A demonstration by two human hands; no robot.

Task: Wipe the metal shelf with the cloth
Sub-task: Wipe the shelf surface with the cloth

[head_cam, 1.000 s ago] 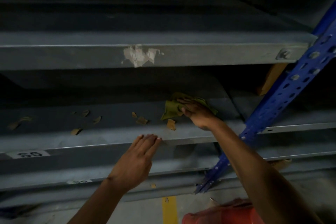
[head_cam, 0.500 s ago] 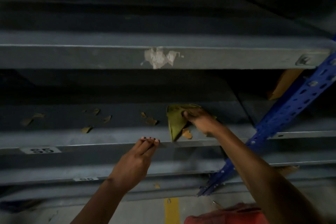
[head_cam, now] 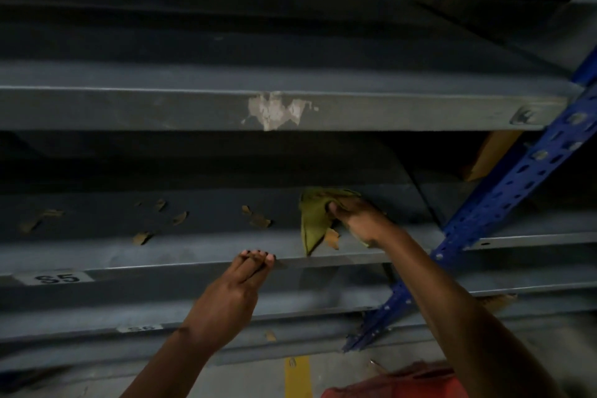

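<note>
— Grey steel, the whole rack, and dim with it. The metal shelf [head_cam: 193, 249] being cleaned is the middle tier, the one with the "S5" label [head_cam: 53, 278] stuck on its front lip at the left.

— Where's the cloth?

— The olive-green cloth [head_cam: 315, 220] is lying on that shelf, toward its right end, near the blue upright [head_cam: 504, 197]. One pointed corner trails down to the front edge. The right hand [head_cam: 358, 220] is on top of it, fingers curled and bunching the upper part of the fabric against the steel, so that hand is closed around the cloth.

— And the other hand?

— The left hand [head_cam: 232, 297] reaches up from below with its fingers straight and pressed together. Only the fingertips [head_cam: 256, 257] touch the front lip of the shelf, a little left of the cloth's corner. It grips nothing.

— Is the surface clean?

— No. Brown scraps [head_cam: 258, 220] lie scattered across it to the left of the cloth, some well off toward the far left, and one piece sits just beside the cloth under the right wrist. I cannot tell what they are made of.

— Anything above?

— The shelf above [head_cam: 387, 110] has a patch of torn sticker [head_cam: 274, 110] on its front face. Below, a yellow floor line [head_cam: 297, 376] shows.
</note>
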